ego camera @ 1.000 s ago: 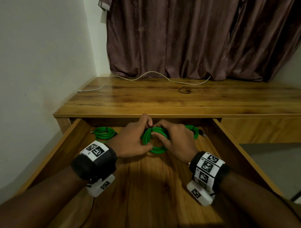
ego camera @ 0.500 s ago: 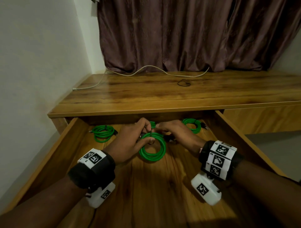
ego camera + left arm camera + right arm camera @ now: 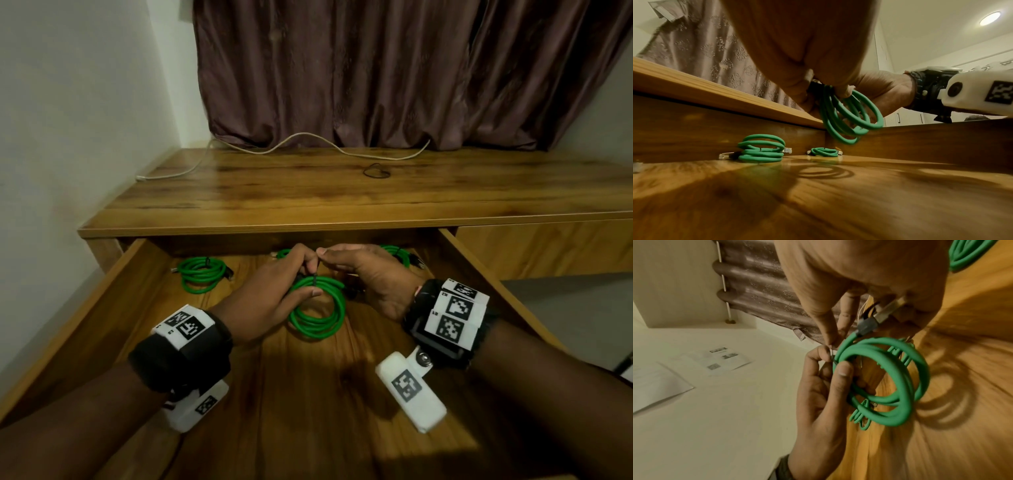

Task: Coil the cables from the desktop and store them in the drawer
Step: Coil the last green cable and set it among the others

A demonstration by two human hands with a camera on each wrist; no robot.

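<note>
the left hand (image 3: 270, 298) grips a coiled green cable (image 3: 320, 313), thumb pressed over its loops, holding it above the floor of the open drawer (image 3: 113, 291). the right hand (image 3: 370, 277) pinches a thin tie at the top of that coil, fingertips meeting the left hand's. 2 more green coils (image 3: 202, 274) lie at the back of the drawer, left and right of the held coil. beyond the drawer, a white cord (image 3: 308, 140) trails across the wooden surface (image 3: 274, 192).
</note>
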